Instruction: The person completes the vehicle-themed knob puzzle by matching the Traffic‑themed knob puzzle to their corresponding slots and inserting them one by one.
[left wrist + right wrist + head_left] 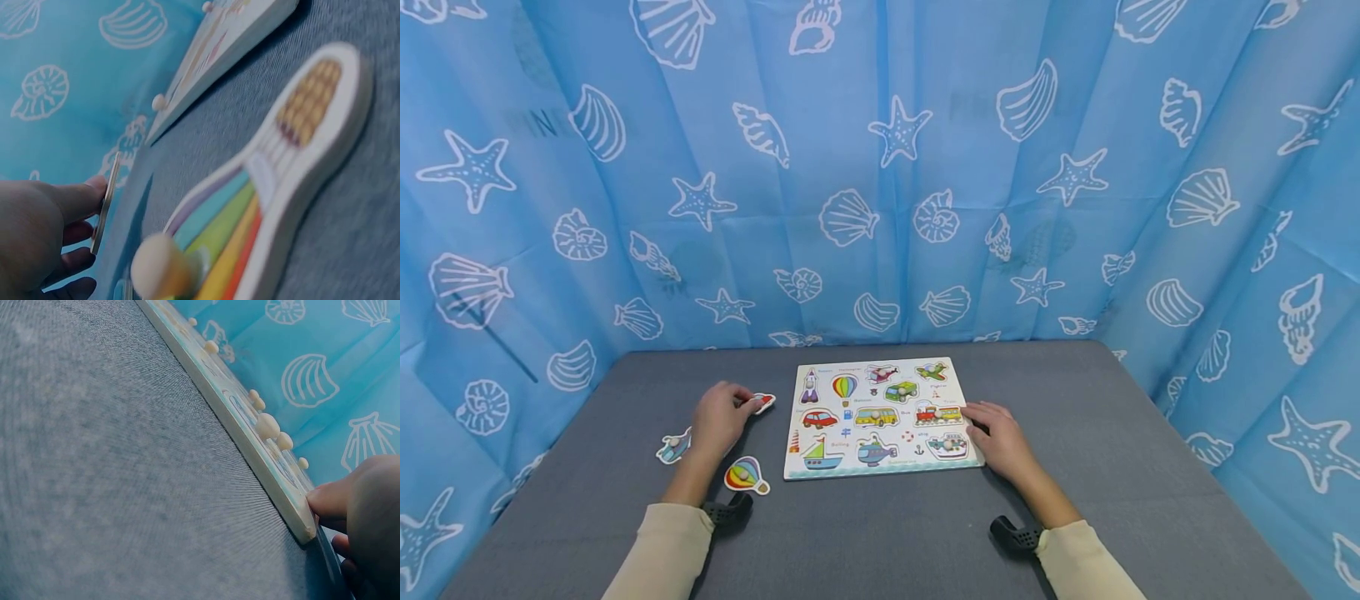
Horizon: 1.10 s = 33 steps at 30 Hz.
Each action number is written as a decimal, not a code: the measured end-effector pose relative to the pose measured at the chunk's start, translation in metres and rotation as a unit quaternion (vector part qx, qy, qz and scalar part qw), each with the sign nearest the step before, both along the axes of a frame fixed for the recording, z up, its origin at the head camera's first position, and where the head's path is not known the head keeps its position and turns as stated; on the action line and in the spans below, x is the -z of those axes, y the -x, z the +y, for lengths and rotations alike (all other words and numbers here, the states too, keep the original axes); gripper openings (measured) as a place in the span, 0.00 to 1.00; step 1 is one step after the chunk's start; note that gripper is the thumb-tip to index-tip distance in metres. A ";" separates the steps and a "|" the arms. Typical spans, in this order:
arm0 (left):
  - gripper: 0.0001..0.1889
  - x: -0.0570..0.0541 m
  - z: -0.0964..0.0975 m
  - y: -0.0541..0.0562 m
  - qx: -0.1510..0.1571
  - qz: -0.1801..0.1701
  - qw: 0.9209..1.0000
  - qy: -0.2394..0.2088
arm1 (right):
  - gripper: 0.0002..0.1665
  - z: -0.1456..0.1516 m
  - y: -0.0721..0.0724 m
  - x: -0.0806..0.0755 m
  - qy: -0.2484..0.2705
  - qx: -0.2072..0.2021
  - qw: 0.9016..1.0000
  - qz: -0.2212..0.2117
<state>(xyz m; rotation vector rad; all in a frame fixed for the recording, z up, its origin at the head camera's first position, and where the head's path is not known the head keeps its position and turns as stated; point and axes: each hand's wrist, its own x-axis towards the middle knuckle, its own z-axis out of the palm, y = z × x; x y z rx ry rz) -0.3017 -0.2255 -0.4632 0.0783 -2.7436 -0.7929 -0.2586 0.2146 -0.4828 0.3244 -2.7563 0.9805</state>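
My left hand [718, 417] pinches a flat red puzzle piece with a white rim [763, 403] left of the puzzle board; in the left wrist view this piece [106, 203] shows edge-on between thumb and fingers, its picture hidden. A hot-air balloon puzzle piece [747, 476] with a round wooden knob lies by the left wrist. Beyond that forearm lies a bluish puzzle piece [674, 447], partly covered. My right hand [1003, 442] holds the right edge of the white puzzle board [880, 482], thumb against its rim; the fingertips' exact contact is partly hidden.
The board bears pictures of vehicles, several with wooden knobs [267, 425]. It lies flat on a grey cloth-covered table [880, 542]. A blue curtain [880, 275] with shells and starfish hangs along the back and sides. Black straps [1017, 535] sit on both wrists.
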 end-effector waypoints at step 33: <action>0.06 0.003 0.055 -0.006 0.142 -0.009 0.988 0.061 | 0.21 0.001 0.001 0.001 0.006 -0.005 1.000 0.008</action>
